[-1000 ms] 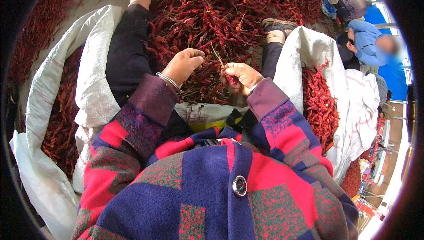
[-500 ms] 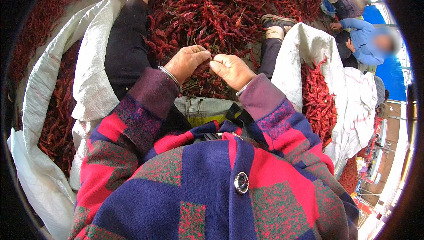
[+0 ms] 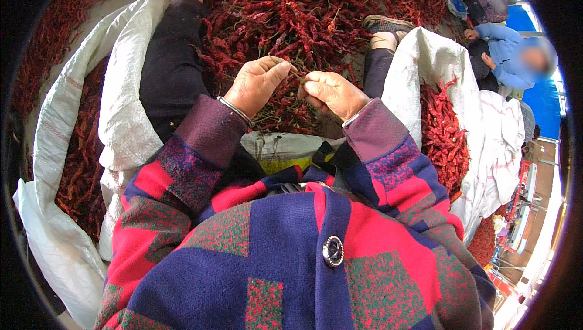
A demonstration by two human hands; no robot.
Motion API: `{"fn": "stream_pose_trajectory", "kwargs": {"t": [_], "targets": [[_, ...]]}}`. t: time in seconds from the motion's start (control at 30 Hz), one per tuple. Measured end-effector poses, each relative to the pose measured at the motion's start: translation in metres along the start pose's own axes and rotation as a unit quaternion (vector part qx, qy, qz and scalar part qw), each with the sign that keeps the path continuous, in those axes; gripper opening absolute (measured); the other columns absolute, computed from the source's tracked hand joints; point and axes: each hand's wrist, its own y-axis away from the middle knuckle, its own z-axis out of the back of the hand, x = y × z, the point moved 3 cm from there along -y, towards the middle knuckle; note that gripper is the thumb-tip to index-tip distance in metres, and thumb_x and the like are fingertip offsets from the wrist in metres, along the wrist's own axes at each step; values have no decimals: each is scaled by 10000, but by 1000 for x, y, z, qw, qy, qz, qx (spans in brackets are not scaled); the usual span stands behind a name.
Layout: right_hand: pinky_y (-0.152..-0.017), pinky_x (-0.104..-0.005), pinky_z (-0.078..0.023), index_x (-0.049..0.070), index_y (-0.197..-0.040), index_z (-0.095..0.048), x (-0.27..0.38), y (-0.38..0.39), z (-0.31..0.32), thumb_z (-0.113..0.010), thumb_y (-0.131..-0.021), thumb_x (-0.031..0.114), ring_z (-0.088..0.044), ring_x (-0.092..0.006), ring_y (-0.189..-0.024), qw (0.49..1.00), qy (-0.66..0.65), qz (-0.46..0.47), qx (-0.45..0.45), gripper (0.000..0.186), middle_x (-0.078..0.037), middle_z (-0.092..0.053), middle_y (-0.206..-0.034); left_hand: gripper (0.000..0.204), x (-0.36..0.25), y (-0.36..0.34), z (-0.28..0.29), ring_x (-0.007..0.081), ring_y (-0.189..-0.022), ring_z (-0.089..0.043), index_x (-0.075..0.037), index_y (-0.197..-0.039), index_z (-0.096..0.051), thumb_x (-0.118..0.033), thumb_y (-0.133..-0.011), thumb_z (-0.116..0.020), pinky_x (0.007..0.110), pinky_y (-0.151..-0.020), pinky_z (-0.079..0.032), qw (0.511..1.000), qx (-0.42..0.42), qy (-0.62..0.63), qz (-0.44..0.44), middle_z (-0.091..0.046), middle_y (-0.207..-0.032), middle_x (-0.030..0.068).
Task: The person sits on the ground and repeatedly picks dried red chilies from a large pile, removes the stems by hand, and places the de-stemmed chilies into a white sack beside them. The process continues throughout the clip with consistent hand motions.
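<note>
Item: dried red chili [image 3: 299, 77], one piece, pinched between your two hands above the loose chili heap [image 3: 316, 8] that lies between your legs.

Left hand [image 3: 255, 84]: fingers curled, thumb and forefinger closed on a thin stem end; metal bangle [image 3: 235, 111] at the wrist.

Right hand [image 3: 331, 92]: fingers folded in, fingertips closed on the other end of the same piece, just beside the left fingertips. The piece itself is small and mostly hidden by your fingers.

Step in hand, as judged: stemming, with the stem about to part from the pod.

Next move calls for: a short opposing pull or twist, firm enough to snap the stem without tearing the brittle pod.

Surroundings: white woven sack [image 3: 130, 87] of chilies at your left, another white sack [image 3: 437, 69] at your right; a second person in blue [image 3: 504, 57] sits beyond it.
</note>
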Motion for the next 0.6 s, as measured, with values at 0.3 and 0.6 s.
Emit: {"fn": "stream_pose_trajectory", "kwargs": {"t": [0.3, 0.6], "targets": [[-618, -383, -392, 28, -799, -519, -79, -29, 20, -411, -732, 235, -509, -331, -708, 939, 325, -1, -112, 243, -192, -533, -758, 72, -40, 13, -25, 279, -686, -507, -35, -758, -539, -91, -745, -496, 329, -615, -410, 857, 92, -416, -290, -533, -708, 103], [-760, -368, -403, 50, -1041, -447, -84, -13, -1, -515, -710, 183, -503, -312, -897, 898, 404, -139, -107, 363, -185, -528, -938, 297, 7, -12, 12, 298, -931, -457, -3, -958, -501, -142, -695, -494, 346, -809, -368, 837, 31, -537, -96, -494, -957, 162]]}}
